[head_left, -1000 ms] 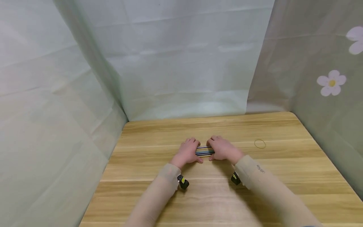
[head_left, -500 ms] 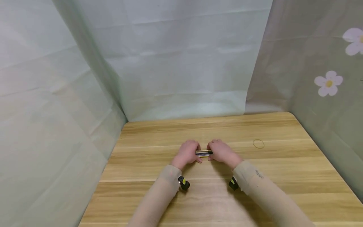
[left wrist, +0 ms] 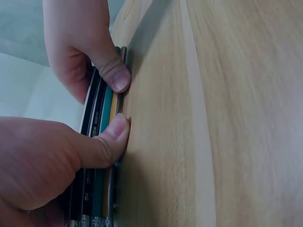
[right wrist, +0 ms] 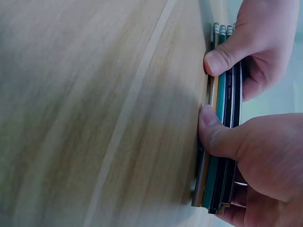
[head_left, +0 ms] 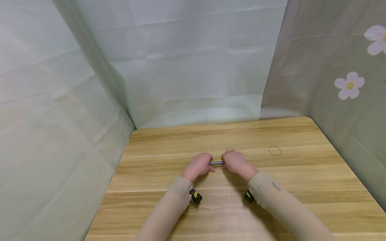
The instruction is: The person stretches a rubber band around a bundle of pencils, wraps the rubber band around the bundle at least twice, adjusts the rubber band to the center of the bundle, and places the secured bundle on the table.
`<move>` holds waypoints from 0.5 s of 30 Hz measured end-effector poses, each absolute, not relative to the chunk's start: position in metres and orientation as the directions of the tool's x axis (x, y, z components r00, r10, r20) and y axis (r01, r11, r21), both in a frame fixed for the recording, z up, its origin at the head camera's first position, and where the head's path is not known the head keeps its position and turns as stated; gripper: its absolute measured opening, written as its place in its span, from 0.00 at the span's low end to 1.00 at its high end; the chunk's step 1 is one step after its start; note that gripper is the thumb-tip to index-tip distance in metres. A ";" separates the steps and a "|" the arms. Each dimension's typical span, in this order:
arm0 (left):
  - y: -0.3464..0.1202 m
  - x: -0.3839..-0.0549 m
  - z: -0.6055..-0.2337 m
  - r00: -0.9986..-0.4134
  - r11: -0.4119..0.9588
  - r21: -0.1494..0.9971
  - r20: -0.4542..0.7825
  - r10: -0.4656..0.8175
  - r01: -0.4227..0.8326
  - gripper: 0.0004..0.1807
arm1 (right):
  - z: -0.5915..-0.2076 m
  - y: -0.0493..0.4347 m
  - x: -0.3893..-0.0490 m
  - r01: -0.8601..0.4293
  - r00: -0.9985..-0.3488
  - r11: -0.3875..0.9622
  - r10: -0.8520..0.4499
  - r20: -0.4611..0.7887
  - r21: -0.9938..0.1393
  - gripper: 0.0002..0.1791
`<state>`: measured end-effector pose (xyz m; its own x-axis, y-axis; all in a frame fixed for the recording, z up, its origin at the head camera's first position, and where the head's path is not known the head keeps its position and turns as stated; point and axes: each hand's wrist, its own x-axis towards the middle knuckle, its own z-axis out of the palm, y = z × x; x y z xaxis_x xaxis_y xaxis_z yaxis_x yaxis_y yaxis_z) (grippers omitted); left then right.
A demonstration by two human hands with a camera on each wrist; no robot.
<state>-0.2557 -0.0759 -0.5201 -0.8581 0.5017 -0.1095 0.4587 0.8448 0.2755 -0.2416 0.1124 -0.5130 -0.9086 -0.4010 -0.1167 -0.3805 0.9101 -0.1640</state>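
A bundle of several pencils [head_left: 217, 163] lies crosswise between the two hands on the wooden table. In the left wrist view the pencils [left wrist: 108, 101] show black, teal and yellow-orange barrels, side by side, with metal ferrules at the left-hand end. My left hand [head_left: 199, 165] grips the left part, thumb on the near side and fingers over the far side. Mirroring it, my right hand [head_left: 237, 164] holds the right part, its thumb pressed along the near pencil in the right wrist view. Only a short middle stretch shows between the hands from above.
A thin yellowish loop like a rubber band [head_left: 274, 151] lies on the table [head_left: 169, 144], right of the hands. Pale cloth [head_left: 193, 83] hangs behind the table and along both sides, with white flowers printed on the right one.
The visible band of pencils has become narrower, from a wide striped row to a tighter bundle. Both hands' fingers have drawn nearer to the thumbs. The loop has stayed on the table.
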 end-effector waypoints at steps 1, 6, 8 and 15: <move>-0.075 -0.255 -0.519 -0.858 0.847 0.262 -0.112 0.502 0.462 0.16 | -0.513 0.112 -0.241 -0.380 -0.909 0.911 -0.400 -0.117 -0.163 0.16; -0.073 -0.253 -0.518 -0.854 0.854 0.211 -0.122 0.506 0.476 0.16 | -0.512 0.112 -0.240 -0.383 -0.907 0.909 -0.404 -0.119 -0.166 0.16; -0.072 -0.253 -0.518 -0.849 0.851 0.200 -0.125 0.514 0.486 0.16 | -0.512 0.113 -0.240 -0.387 -0.906 0.906 -0.408 -0.115 -0.169 0.16; -0.070 -0.253 -0.518 -0.841 0.850 0.133 -0.131 0.525 0.510 0.16 | -0.511 0.120 -0.243 -0.429 -0.884 0.888 -0.451 -0.124 -0.168 0.15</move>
